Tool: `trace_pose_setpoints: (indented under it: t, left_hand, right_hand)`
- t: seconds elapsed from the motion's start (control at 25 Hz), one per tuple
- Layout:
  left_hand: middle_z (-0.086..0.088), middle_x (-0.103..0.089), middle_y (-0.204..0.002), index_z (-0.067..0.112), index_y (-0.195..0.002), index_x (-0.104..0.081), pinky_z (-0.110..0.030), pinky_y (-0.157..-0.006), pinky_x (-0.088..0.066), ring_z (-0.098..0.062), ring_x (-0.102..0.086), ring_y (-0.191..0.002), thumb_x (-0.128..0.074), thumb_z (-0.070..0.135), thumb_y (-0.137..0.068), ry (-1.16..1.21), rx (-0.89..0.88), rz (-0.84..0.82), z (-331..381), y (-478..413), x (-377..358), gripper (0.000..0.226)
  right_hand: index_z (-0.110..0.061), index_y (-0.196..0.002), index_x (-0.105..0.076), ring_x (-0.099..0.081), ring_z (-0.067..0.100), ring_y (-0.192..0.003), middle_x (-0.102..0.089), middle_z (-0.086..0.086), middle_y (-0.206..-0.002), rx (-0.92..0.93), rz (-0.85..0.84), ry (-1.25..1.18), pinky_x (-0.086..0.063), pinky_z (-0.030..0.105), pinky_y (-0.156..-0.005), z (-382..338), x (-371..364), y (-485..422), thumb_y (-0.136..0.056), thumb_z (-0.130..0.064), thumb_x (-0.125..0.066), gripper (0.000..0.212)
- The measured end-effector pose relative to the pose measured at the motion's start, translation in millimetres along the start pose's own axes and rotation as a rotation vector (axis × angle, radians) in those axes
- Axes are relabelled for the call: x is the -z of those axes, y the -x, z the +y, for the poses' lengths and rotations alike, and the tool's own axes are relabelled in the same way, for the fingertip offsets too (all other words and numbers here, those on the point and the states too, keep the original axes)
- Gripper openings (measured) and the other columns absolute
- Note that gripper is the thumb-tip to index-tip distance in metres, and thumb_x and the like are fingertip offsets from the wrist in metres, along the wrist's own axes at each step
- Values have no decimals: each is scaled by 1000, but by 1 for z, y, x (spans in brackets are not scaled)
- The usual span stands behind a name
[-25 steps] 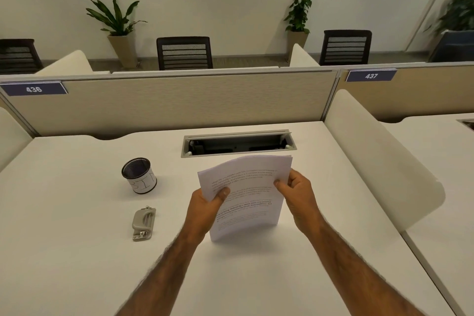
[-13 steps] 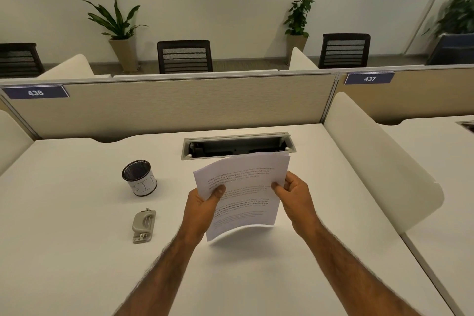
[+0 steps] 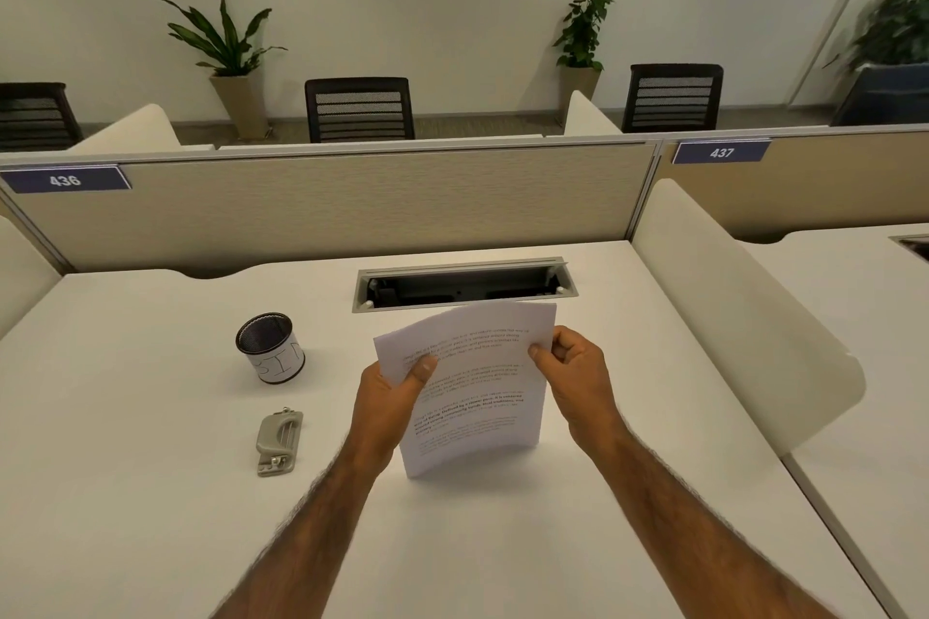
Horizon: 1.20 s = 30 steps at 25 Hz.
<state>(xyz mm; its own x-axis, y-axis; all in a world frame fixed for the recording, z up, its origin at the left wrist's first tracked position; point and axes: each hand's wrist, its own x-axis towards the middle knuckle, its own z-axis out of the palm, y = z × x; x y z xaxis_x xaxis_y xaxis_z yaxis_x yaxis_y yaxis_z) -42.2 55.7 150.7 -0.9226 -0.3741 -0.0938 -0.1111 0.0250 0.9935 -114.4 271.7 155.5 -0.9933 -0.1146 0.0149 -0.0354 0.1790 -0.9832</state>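
Note:
I hold a thin stack of printed paper sheets [image 3: 475,387] upright above the white desk [image 3: 151,493], bowed slightly, its lower edge near the desk surface. My left hand [image 3: 389,402] grips the stack's left edge with the thumb on the front. My right hand [image 3: 578,377] pinches the right edge near the top. A grey hole punch [image 3: 279,440] lies on the desk to the left of my left forearm. Behind it stands a black mesh cup [image 3: 270,347] with a white label.
An open cable tray [image 3: 465,284] is set into the desk just behind the paper. A beige partition [image 3: 327,206] closes the back; a curved white divider [image 3: 744,317] closes the right side. Chairs and potted plants stand beyond the partition.
The paper stack has bowed more and shifted slightly in my hands, and its lower edge has lifted a little. Both hands keep their hold on its edges.

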Motion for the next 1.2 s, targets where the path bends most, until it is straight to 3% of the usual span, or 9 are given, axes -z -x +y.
trace_pose_setpoints:
  t: [0.16, 0.28, 0.44, 0.52, 0.68, 0.76, 0.88, 1.0, 1.2]
  left_hand:
    - [14, -79, -96, 42, -110, -67, -28, -68, -62, -21, -75, -92, -69, 31, -95, 20, 18, -24, -10, 6, -4, 19]
    - [13, -79, -94, 42, -109, -67, -30, -71, -64, -20, -75, -90, -64, 30, -98, -62, -39, -15, -9, 5, 0, 16]
    - [22, -71, -96, 53, -104, -61, -21, -73, -58, -10, -71, -86, -57, 35, -101, -313, -205, -101, 5, -2, 5, 18]
    - [28, -68, -95, 59, -106, -56, -17, -72, -54, -6, -69, -86, -51, 48, -99, -430, -265, -166, 12, -4, 4, 14]
    - [20, -65, -102, 56, -108, -54, -38, -89, -58, -13, -66, -89, -37, 72, -87, -660, -259, -287, 22, -4, -7, 32]
    - [20, -64, -109, 51, -112, -56, -44, -96, -58, -9, -64, -92, -45, 70, -91, -672, -318, -229, 24, -7, -6, 31]
    - [26, -54, -137, 36, -137, -56, -23, -108, -45, 6, -52, -126, -75, 53, -84, -470, -486, 90, 14, -13, 24, 60]
    - [14, -39, -160, 34, -156, -32, -12, -111, -30, 2, -33, -145, -84, 46, -75, -137, -295, 360, -2, -13, 54, 97]
    - [-4, -76, -119, 31, -122, -71, -48, -89, -60, -29, -73, -108, -89, 53, -66, 224, -65, 38, -18, -21, 69, 62]
  right_hand:
    - [-43, -103, -64, -73, 10, -87, -74, -25, -94, -33, -12, 10, -62, 23, -70, 7, 0, 1, -95, -28, -66, 17]
    - [-33, -127, -55, -68, 13, -103, -68, -8, -121, -15, 75, 55, -59, 24, -83, -4, 11, -5, -93, -22, -70, 39]
    - [-19, -143, -50, -52, 18, -127, -56, 2, -143, 398, 160, 511, -43, 36, -107, -50, 30, -12, -85, -27, -79, 66]
    - [-22, -133, -61, -56, 18, -124, -62, 1, -138, 538, -15, 676, -46, 38, -105, -78, 35, -16, -85, -31, -77, 52]
    - [-28, -112, -71, -64, 15, -98, -70, -7, -113, 298, -397, 839, -55, 27, -79, -99, 23, -15, -93, -28, -66, 20]
    - [-24, -101, -74, -67, 17, -88, -72, -4, -96, 309, -373, 787, -57, 27, -76, -95, 20, -14, -97, -27, -59, 16]
    - [-25, -91, -71, -72, 15, -77, -72, -8, -82, 243, -293, 519, -54, 22, -65, -83, 32, -16, -98, -34, -54, 20]
    - [-32, -99, -73, -75, 14, -80, -77, -11, -92, 128, -223, 236, -61, 31, -66, -65, 46, -18, -95, -37, -57, 18]
    - [-23, -115, -73, -75, 30, -92, -78, 2, -107, -8, -164, -97, -61, 53, -84, -33, 48, -19, -98, -19, -63, 20]
